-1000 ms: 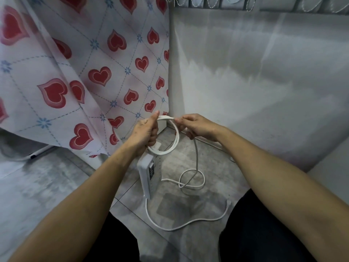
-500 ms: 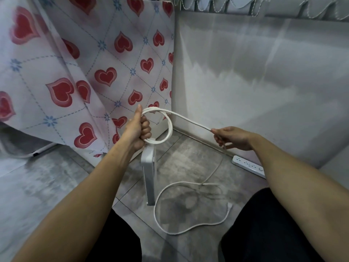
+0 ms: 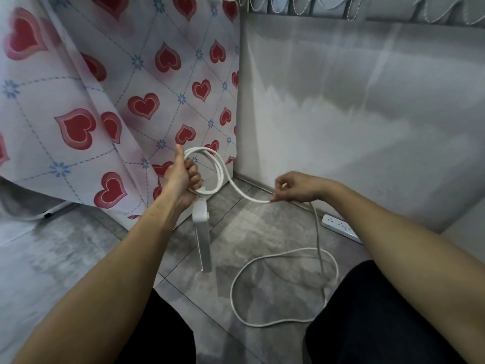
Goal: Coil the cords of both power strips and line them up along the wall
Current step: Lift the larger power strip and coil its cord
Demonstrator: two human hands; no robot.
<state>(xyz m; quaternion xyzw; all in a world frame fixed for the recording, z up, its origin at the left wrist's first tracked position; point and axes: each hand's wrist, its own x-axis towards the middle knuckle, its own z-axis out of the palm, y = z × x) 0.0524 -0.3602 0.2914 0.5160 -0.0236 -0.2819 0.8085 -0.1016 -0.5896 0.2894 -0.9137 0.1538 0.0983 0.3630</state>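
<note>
My left hand [image 3: 183,177] grips a coil of white cord [image 3: 217,169] with two loops, thumb up. A white power strip [image 3: 202,237] hangs from that coil with its lower end near the floor. My right hand [image 3: 294,187] pinches the same cord a little to the right, and the cord sags between the two hands. From my right hand the cord drops to a big loose loop [image 3: 236,282] on the floor. A second white power strip [image 3: 341,228] lies flat along the foot of the wall, partly hidden behind my right forearm.
A heart-patterned cloth [image 3: 110,106] hangs at the left and reaches down to the corner. A grey wall [image 3: 354,106] runs along the back and right. The floor is grey tile [image 3: 65,245]. My knees in dark trousers [image 3: 367,324] fill the bottom of the view.
A second loop has been added to the coil in my left hand. My right hand pulled out to the right along the cord, then came back a little, so the span now sags.
</note>
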